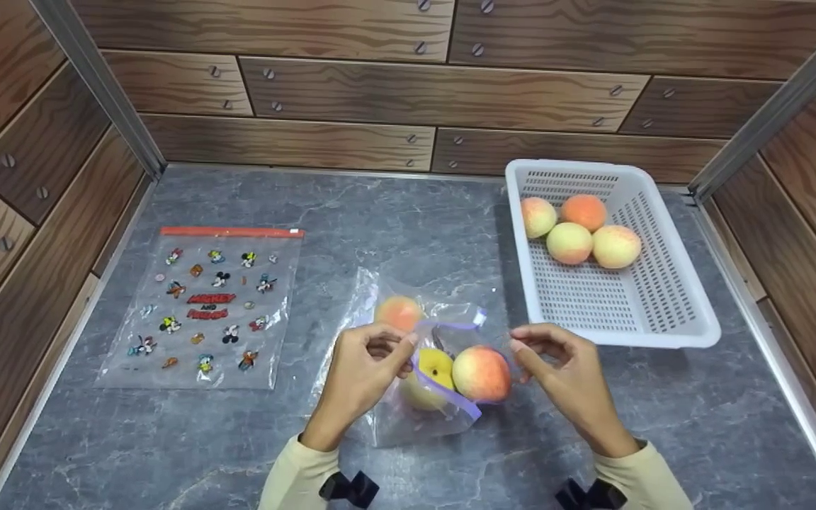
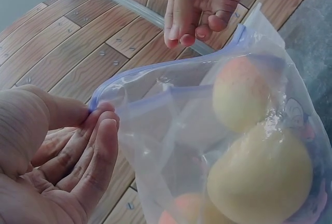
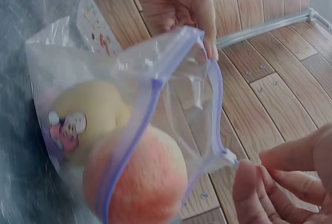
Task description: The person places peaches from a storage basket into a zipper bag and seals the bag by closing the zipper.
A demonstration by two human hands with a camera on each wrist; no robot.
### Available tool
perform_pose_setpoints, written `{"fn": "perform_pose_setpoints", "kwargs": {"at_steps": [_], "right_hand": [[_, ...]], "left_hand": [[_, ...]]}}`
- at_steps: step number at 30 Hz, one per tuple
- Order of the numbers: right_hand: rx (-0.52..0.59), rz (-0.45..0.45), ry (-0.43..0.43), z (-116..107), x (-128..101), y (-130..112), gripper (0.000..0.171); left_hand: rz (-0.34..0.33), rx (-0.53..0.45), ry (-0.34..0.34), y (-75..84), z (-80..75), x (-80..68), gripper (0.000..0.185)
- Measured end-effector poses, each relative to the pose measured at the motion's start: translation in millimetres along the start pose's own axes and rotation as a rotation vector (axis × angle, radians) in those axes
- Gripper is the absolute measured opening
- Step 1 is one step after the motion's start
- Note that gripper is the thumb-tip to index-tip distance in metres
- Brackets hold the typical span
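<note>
A clear zip bag with purple zip strips lies in front of me, its mouth spread toward the right. Inside are a peach at the far side and a yellow pear-shaped fruit. A red-yellow peach sits at the bag's mouth, between the purple strips. My left hand pinches one purple rim between thumb and fingertips. Just right of the mouth, my right hand has loosely bent fingers and holds nothing. Its fingertips are close to the zip slider.
A white slotted basket with several peaches stands at the back right. On the left, a flat clear bag with a red zip and cartoon prints lies on the grey marbled table. Wood-patterned walls enclose the table.
</note>
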State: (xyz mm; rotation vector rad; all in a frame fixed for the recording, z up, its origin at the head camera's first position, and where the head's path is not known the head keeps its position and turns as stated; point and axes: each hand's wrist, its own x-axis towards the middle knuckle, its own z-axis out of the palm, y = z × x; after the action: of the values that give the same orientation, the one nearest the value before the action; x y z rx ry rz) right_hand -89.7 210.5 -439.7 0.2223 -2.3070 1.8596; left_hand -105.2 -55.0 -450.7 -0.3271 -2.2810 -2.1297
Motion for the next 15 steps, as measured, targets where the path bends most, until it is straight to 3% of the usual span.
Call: {"fn": "perform_pose_setpoints", "kwargs": {"at_steps": [3, 6, 9, 12, 15], "right_hand": [[-0.164, -0.083, 0.021, -4, 3, 3, 0.011], [-0.404, -0.213, 0.022, -3, 9, 6, 0.012], [-0.612, -0.324, -0.026, 2, 16, 8, 0.012], [-0.739, -0.361, -0.107, 10, 23, 11, 0.012], [-0.775, -0.352, -0.169, 14, 28, 12, 0.009]], "left_hand": [[0.003, -0.003, 0.004, 0.7, -0.1, 0.5, 0.019], [0.007, -0.002, 0.008, 1.0, -0.3, 0.7, 0.019], [0.009, 0.0, 0.012, 1.0, 0.3, 0.7, 0.019], [0.007, -0.002, 0.006, 1.2, 1.7, 0.6, 0.02], [0.003, 0.002, -0.004, 0.8, 3.4, 0.8, 0.02]]}}
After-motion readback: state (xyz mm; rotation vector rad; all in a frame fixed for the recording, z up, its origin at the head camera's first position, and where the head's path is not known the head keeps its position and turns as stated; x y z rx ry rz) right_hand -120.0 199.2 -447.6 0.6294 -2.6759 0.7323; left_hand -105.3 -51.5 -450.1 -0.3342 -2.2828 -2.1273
